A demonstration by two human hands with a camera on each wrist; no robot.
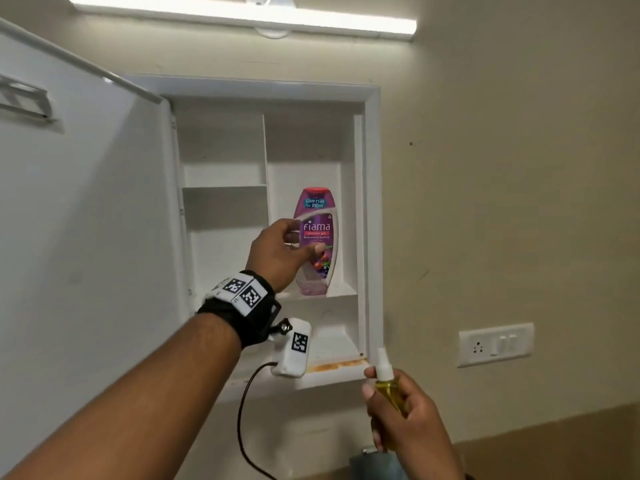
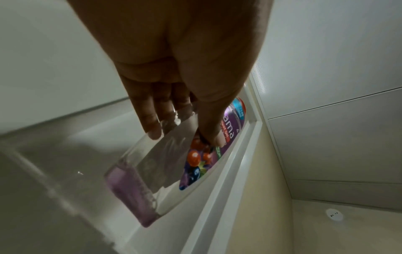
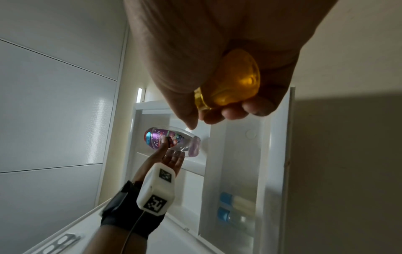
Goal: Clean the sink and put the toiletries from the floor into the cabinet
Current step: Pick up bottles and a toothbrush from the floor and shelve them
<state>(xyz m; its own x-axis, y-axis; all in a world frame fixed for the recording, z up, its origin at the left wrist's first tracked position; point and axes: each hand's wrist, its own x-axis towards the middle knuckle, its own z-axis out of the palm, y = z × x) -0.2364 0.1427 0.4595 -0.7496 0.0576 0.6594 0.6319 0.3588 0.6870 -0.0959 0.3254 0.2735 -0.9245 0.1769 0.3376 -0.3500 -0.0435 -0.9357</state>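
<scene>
The white wall cabinet point(image 1: 372, 202) stands with its door point(image 1: 86, 220) swung open to the left. A purple Fiama shower gel bottle point(image 1: 320, 216) point(image 2: 152, 171) point(image 3: 176, 137) stands upright on the right middle shelf point(image 1: 341, 292). My left hand point(image 1: 304, 242) point(image 2: 186, 139) holds it, thumb on the front label and fingers behind. Lower right, in front of the cabinet's bottom corner, my right hand point(image 1: 372, 382) point(image 3: 217, 110) grips a small yellow spray bottle point(image 1: 389, 393) point(image 3: 234, 80) with a white nozzle, held upright.
Two blue-capped bottles point(image 3: 234, 209) sit in the cabinet's lower compartment. The bottom ledge carries a rusty stain point(image 1: 336, 367). A socket and switch plate point(image 1: 495, 344) is on the wall to the right, a tube light point(image 1: 242, 15) above. The left shelves hold nothing.
</scene>
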